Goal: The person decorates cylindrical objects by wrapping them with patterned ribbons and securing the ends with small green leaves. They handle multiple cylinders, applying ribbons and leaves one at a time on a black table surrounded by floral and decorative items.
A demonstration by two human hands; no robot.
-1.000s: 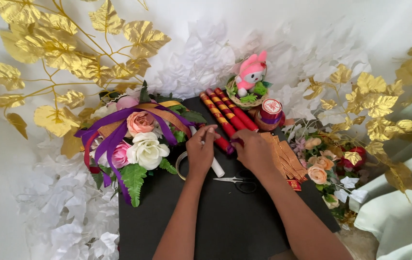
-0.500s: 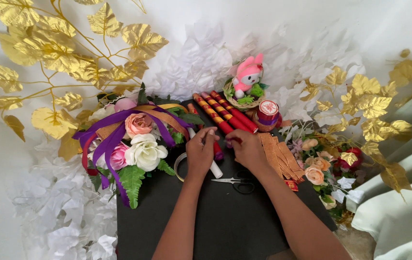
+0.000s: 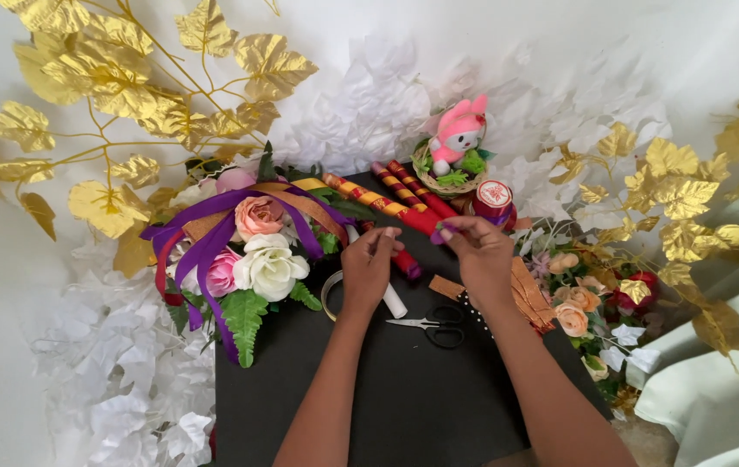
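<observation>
My left hand point(image 3: 371, 266) is over the black mat point(image 3: 404, 406), fingers curled, tips near a red and gold decorated stick point(image 3: 404, 259); what it holds, if anything, is too small to tell. My right hand point(image 3: 476, 252) pinches a small purple piece between thumb and fingertips, just above the row of red and gold decorated sticks point(image 3: 387, 195). A white cylinder point(image 3: 393, 301) lies under my left hand. Black-handled scissors point(image 3: 433, 326) rest on the mat below my right wrist.
A bouquet of pink and white roses with purple ribbon point(image 3: 244, 251) lies at the left. A pink plush toy in a small basket point(image 3: 454, 147) and a red ribbon spool point(image 3: 494, 201) stand behind. Gold leaf branches point(image 3: 110, 86), white paper leaves point(image 3: 127, 389) and artificial flowers point(image 3: 577, 303) surround the mat.
Both hands have drawn slightly apart; my right hand rose and moved right with the small purple piece at its fingertips.
</observation>
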